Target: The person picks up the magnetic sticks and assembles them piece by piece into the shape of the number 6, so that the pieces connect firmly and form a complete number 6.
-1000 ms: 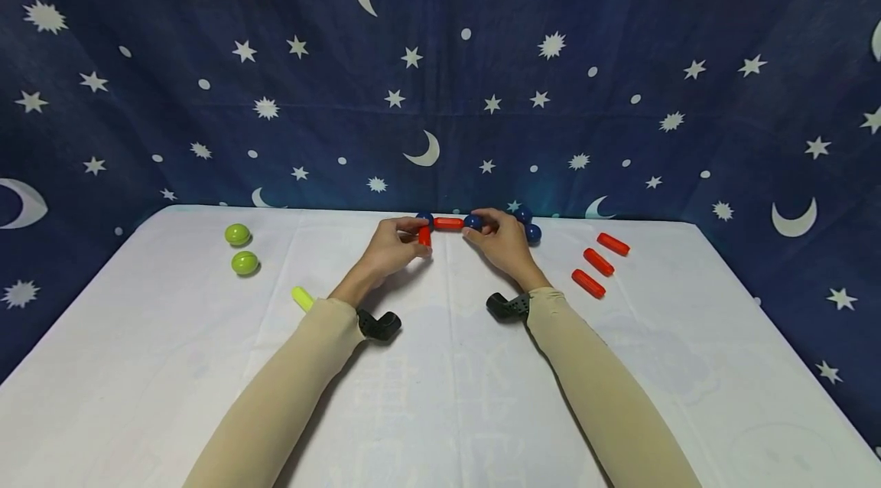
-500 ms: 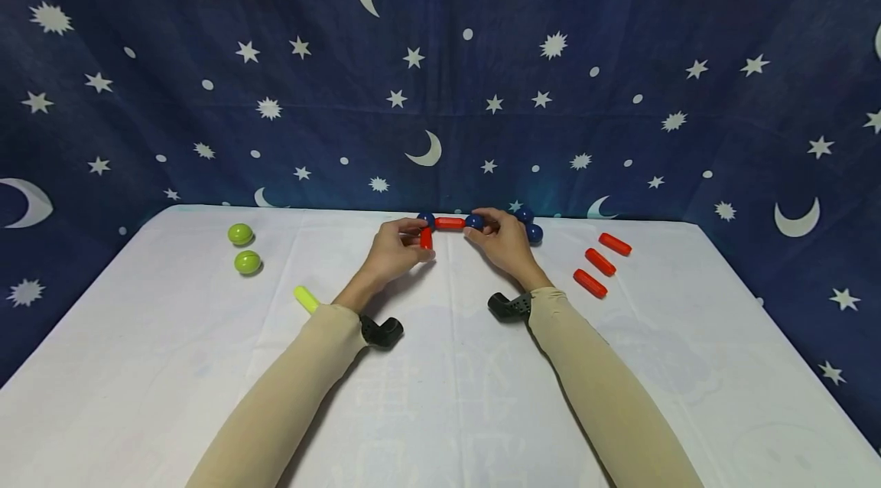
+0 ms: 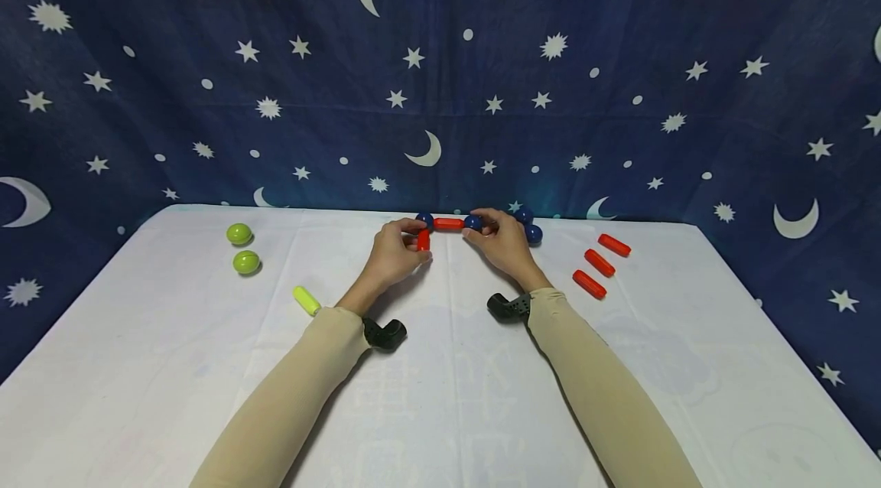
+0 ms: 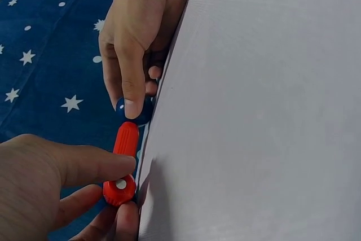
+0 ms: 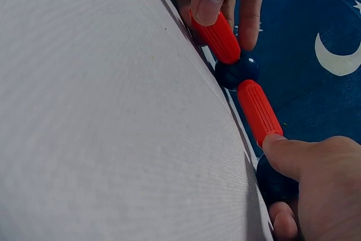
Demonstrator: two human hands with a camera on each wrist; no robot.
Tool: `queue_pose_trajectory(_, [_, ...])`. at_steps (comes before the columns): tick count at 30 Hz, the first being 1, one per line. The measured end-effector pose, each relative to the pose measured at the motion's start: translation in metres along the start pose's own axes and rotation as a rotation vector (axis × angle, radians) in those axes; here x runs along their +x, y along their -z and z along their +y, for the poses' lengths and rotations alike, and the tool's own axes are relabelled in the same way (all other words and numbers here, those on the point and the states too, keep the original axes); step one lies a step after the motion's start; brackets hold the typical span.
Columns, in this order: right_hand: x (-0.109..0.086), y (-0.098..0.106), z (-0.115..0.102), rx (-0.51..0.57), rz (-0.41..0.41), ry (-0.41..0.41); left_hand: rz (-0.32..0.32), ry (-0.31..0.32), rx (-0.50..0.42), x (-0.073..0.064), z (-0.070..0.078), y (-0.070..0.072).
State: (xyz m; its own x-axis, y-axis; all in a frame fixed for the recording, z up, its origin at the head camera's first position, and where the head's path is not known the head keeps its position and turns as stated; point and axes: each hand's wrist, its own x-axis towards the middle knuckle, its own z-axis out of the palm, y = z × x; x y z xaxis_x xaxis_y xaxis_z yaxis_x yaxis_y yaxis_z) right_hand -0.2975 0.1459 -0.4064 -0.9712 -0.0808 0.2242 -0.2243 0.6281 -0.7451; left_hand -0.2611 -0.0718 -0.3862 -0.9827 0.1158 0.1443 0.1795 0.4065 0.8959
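Near the table's back edge, my left hand (image 3: pixel 394 252) pinches a grooved red rod (image 3: pixel 423 241) between thumb and fingers. Its near end, with a pale round tip, shows in the left wrist view. The rod's other end meets a dark blue ball (image 5: pixel 237 73). From that ball a second red rod (image 3: pixel 449 224) runs right to another blue ball (image 3: pixel 473 222), so the chain bends at the first ball. My right hand (image 3: pixel 505 243) grips this second ball, its thumb reaching the rod's end in the right wrist view. Fingers partly cover the right ball there.
Two more blue balls (image 3: pixel 533 234) sit just right of my right hand. Further right lie three red rods (image 3: pixel 589 284) in a slanted row. On the left are two green balls (image 3: pixel 246 262) and a yellow-green rod (image 3: pixel 306 300) by my left sleeve. A star-patterned cloth (image 3: pixel 310 128) hangs behind the table.
My left wrist has turned and come slightly toward me and right, uncovering more of the yellow-green rod. The pinched red rod has swung slightly. My right hand stays in place.
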Motion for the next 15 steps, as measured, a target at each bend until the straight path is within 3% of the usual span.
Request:
queue_pose_trajectory(9, [-0.001,-0.001,-0.001,0.016,0.01,0.007,-0.008,-0.005,0.07,-0.001,0.005,0.008])
queue_pose_trajectory(12, [-0.001,0.0,-0.001,0.014,0.009,0.01,0.008,0.002,0.083,-0.003,0.007,0.023])
queue_pose_trajectory(15, [-0.001,0.0,-0.001,0.01,0.012,0.01,0.039,0.028,0.078,-0.006,0.008,0.05])
